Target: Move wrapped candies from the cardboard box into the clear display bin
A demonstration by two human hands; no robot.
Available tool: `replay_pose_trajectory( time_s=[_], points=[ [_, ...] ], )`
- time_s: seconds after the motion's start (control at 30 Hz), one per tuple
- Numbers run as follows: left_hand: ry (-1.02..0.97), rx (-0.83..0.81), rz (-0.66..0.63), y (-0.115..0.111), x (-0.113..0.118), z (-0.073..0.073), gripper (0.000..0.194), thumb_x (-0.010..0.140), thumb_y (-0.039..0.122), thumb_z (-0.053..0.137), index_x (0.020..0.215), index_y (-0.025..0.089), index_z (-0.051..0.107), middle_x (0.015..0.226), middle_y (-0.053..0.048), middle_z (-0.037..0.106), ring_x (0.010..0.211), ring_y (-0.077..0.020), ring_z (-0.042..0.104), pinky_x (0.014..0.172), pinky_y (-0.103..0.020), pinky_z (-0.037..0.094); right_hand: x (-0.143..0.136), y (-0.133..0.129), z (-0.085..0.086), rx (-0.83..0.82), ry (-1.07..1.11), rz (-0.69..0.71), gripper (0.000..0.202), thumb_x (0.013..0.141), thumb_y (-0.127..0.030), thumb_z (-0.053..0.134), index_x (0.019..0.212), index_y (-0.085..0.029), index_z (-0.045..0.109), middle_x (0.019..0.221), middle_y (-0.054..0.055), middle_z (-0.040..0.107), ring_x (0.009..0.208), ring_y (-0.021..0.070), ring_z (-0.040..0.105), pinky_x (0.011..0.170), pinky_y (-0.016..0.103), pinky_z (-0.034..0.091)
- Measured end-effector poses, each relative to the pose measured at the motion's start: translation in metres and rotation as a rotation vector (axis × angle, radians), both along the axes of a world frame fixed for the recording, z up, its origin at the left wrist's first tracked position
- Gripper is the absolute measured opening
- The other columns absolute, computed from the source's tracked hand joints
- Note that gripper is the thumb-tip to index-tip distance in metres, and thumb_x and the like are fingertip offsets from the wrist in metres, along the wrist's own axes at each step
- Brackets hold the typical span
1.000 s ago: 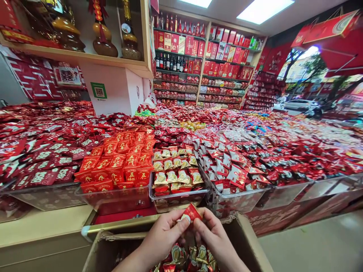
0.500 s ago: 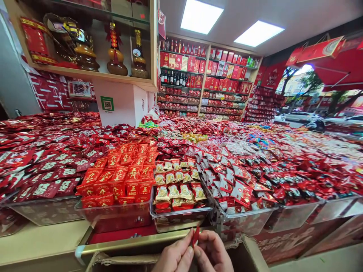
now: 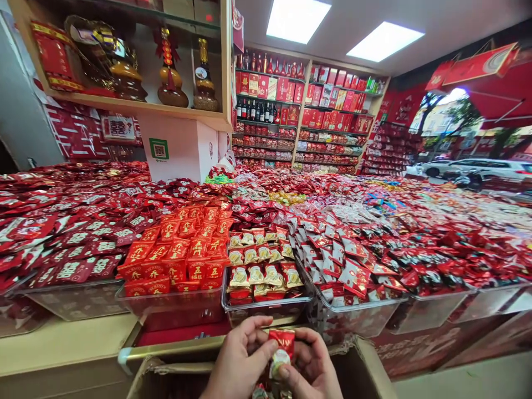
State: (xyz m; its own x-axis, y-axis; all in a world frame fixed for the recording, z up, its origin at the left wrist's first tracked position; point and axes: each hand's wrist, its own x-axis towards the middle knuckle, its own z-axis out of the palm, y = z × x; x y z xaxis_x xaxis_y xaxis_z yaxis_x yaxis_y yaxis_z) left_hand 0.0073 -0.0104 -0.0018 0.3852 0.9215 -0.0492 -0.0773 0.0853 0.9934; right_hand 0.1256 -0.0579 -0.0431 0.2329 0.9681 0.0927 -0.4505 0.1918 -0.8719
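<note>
A: What room is there around the hands?

B: Little. The left hand (image 3: 239, 363) and right hand (image 3: 310, 368) meet low at the bottom edge, over an open cardboard box (image 3: 366, 366). Just ahead runs the counter edge (image 3: 174, 349), and beyond it a row of clear bins.

A: What are they gripping?

B: Both are pinched on one small red sweet packet (image 3: 281, 346), held upright between the fingertips, above the box.

A: And the bins?

B: The clear bin (image 3: 266, 307) straight ahead holds gold-and-red packets in rows; the bin to its left (image 3: 174, 305) holds orange-red ones; the bin to its right (image 3: 353, 318) holds loose red and white ones.

A: Anything hidden?

B: The box contents are mostly cut off, and both wrists leave the frame.
</note>
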Motion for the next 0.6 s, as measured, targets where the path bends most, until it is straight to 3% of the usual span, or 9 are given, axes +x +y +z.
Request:
replay_pose_trajectory(
  time_s=[0.2, 0.33, 0.4, 0.5, 0.6],
  points=[
    [-0.065, -0.036, 0.076, 0.002, 0.002, 0.000, 0.038, 0.065, 0.030, 0.068, 0.095, 0.014, 0.050, 0.053, 0.005, 0.058, 0.044, -0.0067, 0.048, 0.045, -0.017, 0.036, 0.000, -0.004, 0.007, -0.056, -0.060, -0.052, 0.028, 0.060, -0.028, 0.072, 0.069, -0.020, 0.046, 0.066, -0.001, 0.062, 0.060, 0.0109, 0.055, 0.056, 0.021, 0.043],
    [-0.101, -0.066, 0.078, 0.003, 0.002, 0.001, 0.037, 0.069, 0.036, 0.063, 0.095, 0.016, 0.046, 0.057, 0.004, 0.059, 0.046, -0.0088, 0.052, 0.045, -0.019, 0.041, 0.007, -0.006, 0.002, -0.039, -0.148, -0.038, 0.024, 0.060, -0.032, 0.070, 0.062, -0.018, 0.052, 0.066, 0.001, 0.061, 0.058, 0.0114, 0.053, 0.056, 0.022, 0.042],
    [-0.093, -0.081, 0.074, 0.003, 0.001, -0.001, 0.033, 0.074, 0.041, 0.055, 0.093, 0.017, 0.045, 0.060, 0.003, 0.060, 0.048, -0.0100, 0.054, 0.042, -0.018, 0.038, 0.014, -0.005, 0.008, -0.046, -0.192, -0.075, 0.023, 0.061, -0.034, 0.069, 0.065, -0.018, 0.053, 0.067, 0.001, 0.060, 0.061, 0.0130, 0.054, 0.058, 0.024, 0.043],
    [-0.004, -0.055, 0.006, 0.004, 0.001, -0.009, 0.025, 0.076, 0.038, 0.050, 0.088, 0.017, 0.047, 0.060, 0.003, 0.058, 0.048, -0.0090, 0.052, 0.041, -0.017, 0.034, 0.024, 0.009, 0.037, -0.040, -0.344, -0.106, 0.020, 0.065, -0.033, 0.066, 0.071, -0.018, 0.053, 0.069, 0.001, 0.060, 0.066, 0.0144, 0.055, 0.061, 0.025, 0.045],
    [0.108, 0.019, -0.096, 0.005, 0.003, -0.018, 0.015, 0.072, 0.027, 0.052, 0.081, 0.015, 0.049, 0.058, 0.003, 0.056, 0.048, -0.0085, 0.049, 0.048, -0.020, 0.036, 0.026, 0.051, 0.081, 0.055, -0.499, -0.078, 0.020, 0.067, -0.032, 0.063, 0.077, -0.017, 0.053, 0.071, 0.002, 0.059, 0.066, 0.0143, 0.056, 0.060, 0.025, 0.046]
  ],
)
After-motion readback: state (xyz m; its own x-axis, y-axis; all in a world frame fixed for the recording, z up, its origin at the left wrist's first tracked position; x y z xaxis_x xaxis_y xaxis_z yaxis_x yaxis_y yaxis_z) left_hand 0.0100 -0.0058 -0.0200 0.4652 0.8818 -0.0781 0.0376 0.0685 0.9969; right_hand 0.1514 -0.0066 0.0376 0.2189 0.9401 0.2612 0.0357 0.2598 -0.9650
